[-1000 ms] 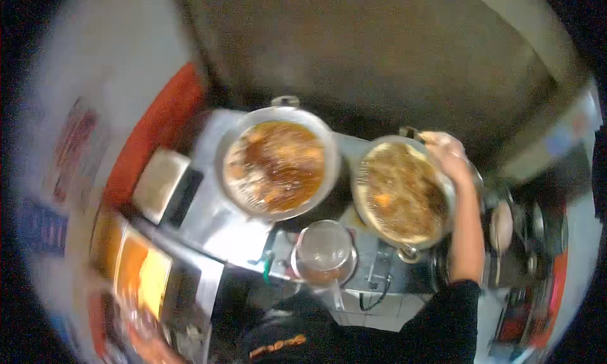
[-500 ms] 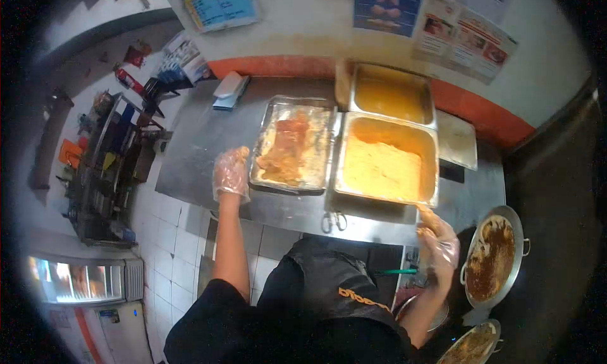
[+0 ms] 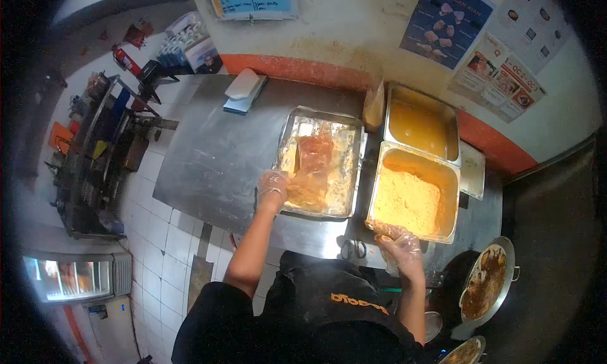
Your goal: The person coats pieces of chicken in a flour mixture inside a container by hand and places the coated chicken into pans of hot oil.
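Observation:
Clear plastic gloves cover both my hands. My left hand (image 3: 273, 188) is at the left front corner of a metal tray (image 3: 358, 174), its fingers reaching over the rim beside the meat; their tips are hard to make out. Flat pieces of reddish, raw-looking meat (image 3: 315, 154) lie in the tray among pale flour smears. My right hand (image 3: 403, 247) is at the front rim of a deep metal pan (image 3: 453, 203) of yellowish breading flour (image 3: 408, 199). Its fingers are crusted with coating and stretched loosely leftward, with nothing clearly held.
Behind the flour stands a pan of yellow-brown liquid (image 3: 418, 125). Scissors (image 3: 353, 249) lie near the table's front edge. A white block (image 3: 245, 84) sits at the back left. At right is a wide wok (image 3: 490, 282) with brown contents.
My left hand has moved right, from beside the tray to its front left corner. My right hand has shifted left along the flour pan's front rim. The view has turned slightly.

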Demonstrator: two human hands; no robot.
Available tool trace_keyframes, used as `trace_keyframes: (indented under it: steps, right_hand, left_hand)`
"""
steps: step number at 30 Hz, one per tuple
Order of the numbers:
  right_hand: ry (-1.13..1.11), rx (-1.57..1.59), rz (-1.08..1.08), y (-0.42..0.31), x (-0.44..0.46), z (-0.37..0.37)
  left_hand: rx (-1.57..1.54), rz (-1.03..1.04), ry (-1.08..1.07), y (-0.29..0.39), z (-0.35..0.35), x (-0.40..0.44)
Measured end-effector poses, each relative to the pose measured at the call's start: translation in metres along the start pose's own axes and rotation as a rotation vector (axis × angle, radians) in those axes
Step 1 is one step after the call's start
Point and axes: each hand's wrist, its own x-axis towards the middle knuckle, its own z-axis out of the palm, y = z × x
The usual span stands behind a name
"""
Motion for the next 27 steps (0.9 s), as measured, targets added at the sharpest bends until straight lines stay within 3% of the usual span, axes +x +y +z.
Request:
trace_keyframes:
  steps: [4, 7, 9, 10, 12, 14, 16, 18, 19, 21, 23, 25, 27]
  right_hand:
    - [-0.015, 0.086, 0.005, -0.025, 0.005, 0.007]
    - [0.001, 0.231, 0.004, -0.027, 0.011, -0.002]
    - [-0.011, 0.141, 0.079, -0.027, 0.017, -0.013]
    - [-0.019, 0.144, 0.083, -0.025, 0.019, -0.018]
    - [-0.046, 0.132, 0.079, -0.019, 0.024, -0.024]
    - [-0.095, 0.096, 0.088, -0.011, 0.032, -0.027]
    - [-0.14, 0.06, 0.093, -0.014, 0.039, -0.026]
    - [-0.202, 0.103, -0.003, -0.036, 0.045, -0.012]
    - [-0.203, 0.111, -0.005, -0.042, 0.05, -0.007]
    - [-0.176, -0.199, -0.08, -0.056, 0.057, 0.001]
    - [-0.192, -0.151, -0.057, -0.074, 0.057, 0.006]
    - [-0.198, 0.169, -0.112, -0.063, 0.062, 0.008]
    - [-0.102, 0.149, -0.079, -0.049, 0.075, 0.003]
  left_hand:
    - [0.128, 0.069, -0.126, -0.017, 0.021, 0.011]
    - [-0.056, 0.066, -0.176, -0.011, 0.007, -0.009]
    - [-0.398, 0.079, 0.086, -0.034, 0.04, -0.023]
    - [-0.393, 0.071, 0.085, -0.043, 0.047, -0.031]
    - [-0.683, -0.103, 0.075, -0.06, 0.052, -0.046]
    - [-0.766, -0.15, 0.044, -0.057, 0.019, -0.069]
    - [-0.849, -0.192, 0.013, -0.041, -0.025, -0.089]
    - [-1.498, -0.118, -0.001, -0.012, -0.057, -0.103]
    - [-1.49, -0.117, 0.001, 0.002, -0.07, -0.106]
    - [-1.749, 0.085, -0.107, 0.031, -0.083, -0.106]
    - [-1.723, 0.075, -0.183, 0.062, -0.078, -0.099]
    - [-1.698, 0.075, -0.276, 0.1, -0.067, -0.089]
    - [-1.576, 0.045, -0.399, 0.134, -0.049, -0.078]
